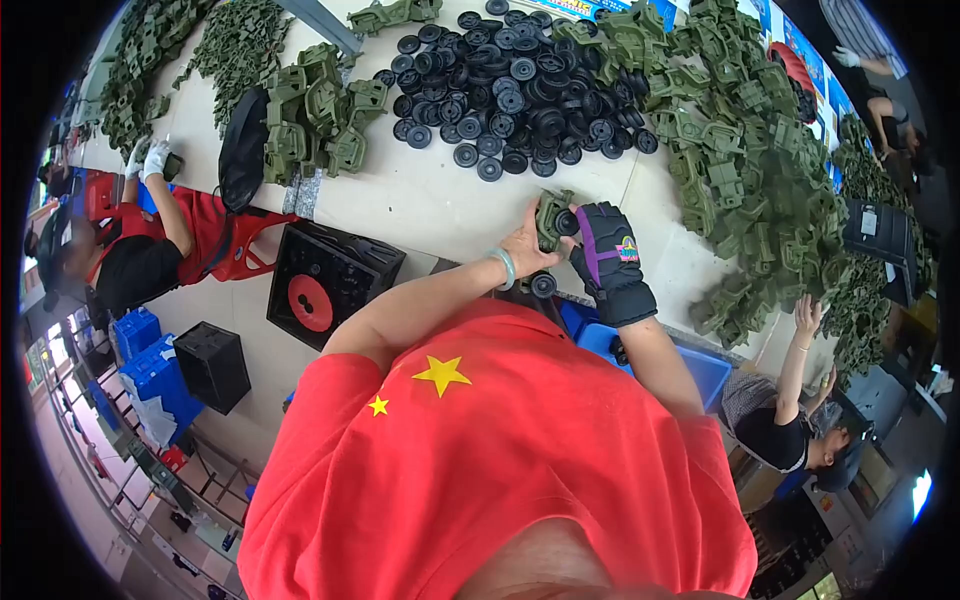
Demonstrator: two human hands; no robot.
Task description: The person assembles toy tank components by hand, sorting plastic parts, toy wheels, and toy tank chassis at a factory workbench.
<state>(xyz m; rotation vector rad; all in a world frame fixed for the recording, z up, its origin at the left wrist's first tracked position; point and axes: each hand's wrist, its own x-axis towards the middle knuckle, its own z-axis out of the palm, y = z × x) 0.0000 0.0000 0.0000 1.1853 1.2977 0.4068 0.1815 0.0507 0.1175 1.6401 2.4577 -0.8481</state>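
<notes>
My left hand (522,252), bare and with a pale green bangle at the wrist, grips a green plastic toy vehicle (551,212) at the table's near edge. One black wheel (567,222) sits at its side, facing my other hand. Lower down, another black wheel (543,285) shows below my left fingers. My right hand (612,262), in a black and purple padded glove, closes against the vehicle's right side, its bare thumb tip by the upper wheel. The glove hides most of the right fingers.
Beyond my hands lies a large heap of black wheels (500,90). Green vehicle bodies (318,115) are piled at left, with a longer pile (730,180) at right. A black speaker-like box (330,280) and a blue bin (700,372) stand below the table edge. Co-workers sit on both sides.
</notes>
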